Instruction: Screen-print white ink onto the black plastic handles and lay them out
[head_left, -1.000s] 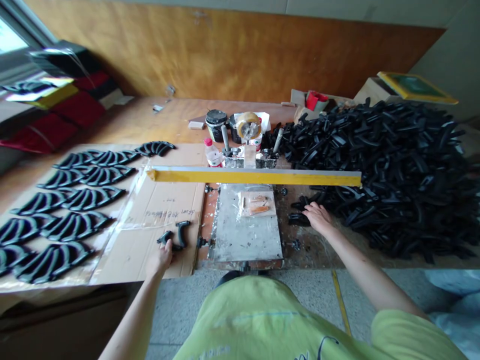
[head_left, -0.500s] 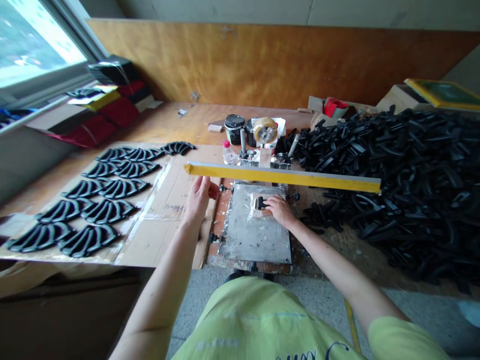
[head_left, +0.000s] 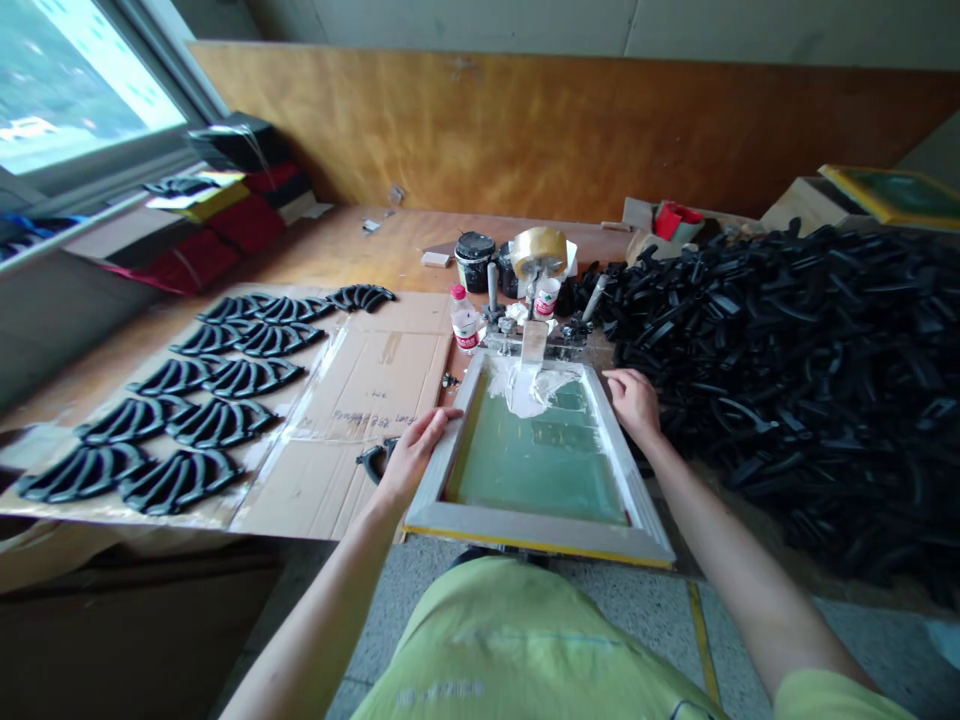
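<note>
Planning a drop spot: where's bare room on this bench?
Cardboard between the rows of black parts and the left hand: largely bare. Bench top between the red boxes and the black tub: mostly open wood, few scraps. Crowded: right side, under the black heap, and behind the screen frame, with bottle and tape roll.

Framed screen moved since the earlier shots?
Yes: the framed screen has swung down toward the near side. Its yellow edge showed just below the red-capped bottle earlier; now it shows far below it in the view.

A workshop: framed screen (head_left: 536, 475), black parts (head_left: 787, 370) (heaped high).
</note>
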